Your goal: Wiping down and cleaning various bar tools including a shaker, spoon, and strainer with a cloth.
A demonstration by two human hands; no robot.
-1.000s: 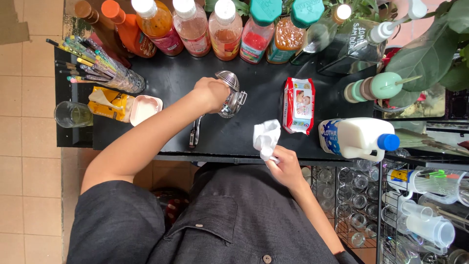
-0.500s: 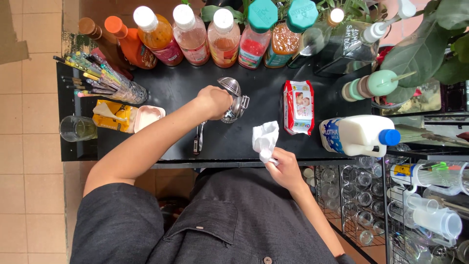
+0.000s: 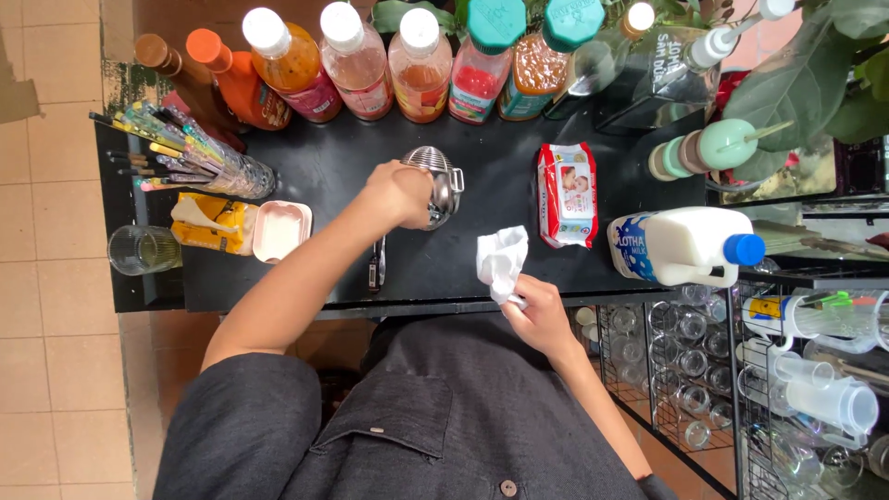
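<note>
My left hand [image 3: 400, 190] is closed around the side of a small shiny metal jug [image 3: 441, 183] that stands on the black counter [image 3: 338, 157]. My right hand [image 3: 540, 313] is at the counter's near edge, gripping a crumpled white wipe [image 3: 501, 260] that sticks up from its fingers. A thin dark-handled tool [image 3: 376, 267] lies on the counter just below my left wrist. A red and white pack of wipes [image 3: 566, 194] lies to the right of the jug.
A row of coloured bottles [image 3: 421, 57] lines the far edge. A glass of straws [image 3: 208, 159], a yellow packet [image 3: 209, 220] and a pink tub [image 3: 281, 230] sit left. A white milk jug [image 3: 683, 244] lies right. An empty glass [image 3: 142, 250] is at far left; racks of glasses [image 3: 676, 370] lower right.
My right hand with the wipe has drifted slightly nearer the counter edge. My left hand keeps its hold on the metal jug in much the same spot.
</note>
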